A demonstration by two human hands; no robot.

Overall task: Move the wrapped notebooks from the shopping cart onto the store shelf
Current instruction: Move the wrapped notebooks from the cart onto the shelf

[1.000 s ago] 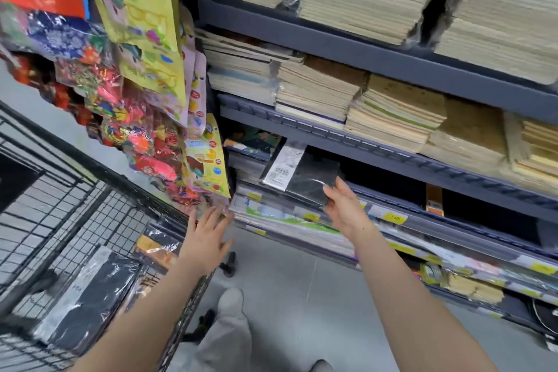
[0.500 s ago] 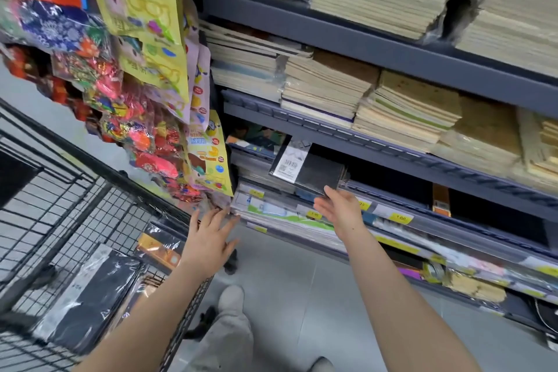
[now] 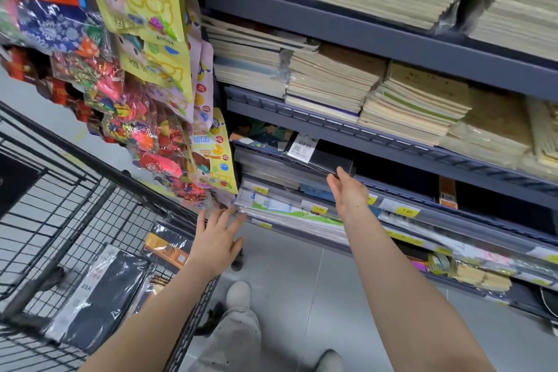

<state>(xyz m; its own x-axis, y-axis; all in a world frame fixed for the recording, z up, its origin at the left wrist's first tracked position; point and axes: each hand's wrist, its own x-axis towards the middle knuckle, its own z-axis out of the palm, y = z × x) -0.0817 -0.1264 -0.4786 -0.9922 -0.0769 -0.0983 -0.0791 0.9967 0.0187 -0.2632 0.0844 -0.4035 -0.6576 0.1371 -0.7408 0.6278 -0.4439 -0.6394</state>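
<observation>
A black wrapped notebook [image 3: 323, 157] with a white barcode label lies mostly inside the lower shelf [image 3: 422, 199], on top of a stack of flat packs. My right hand [image 3: 347, 193] reaches up to its near edge, with the fingertips gripping that edge. Over the right rim of the black wire shopping cart [image 3: 60, 205] my left hand [image 3: 217, 238] hovers with fingers spread, holding nothing. Inside the cart lie a large black wrapped notebook [image 3: 99, 296] and an orange-and-black wrapped one [image 3: 166, 246].
Stacks of beige exercise books [image 3: 332, 81] fill the shelves above. Colourful hanging packets [image 3: 145, 118] dangle at the left, just over the cart. Yellow price tags [image 3: 407, 211] line the shelf edge. My legs and shoes [image 3: 238, 296] stand on the grey floor between cart and shelves.
My right hand has pushed the black notebook further into the shelf, so less of it sticks out. The left hand has stayed spread over the cart's rim.
</observation>
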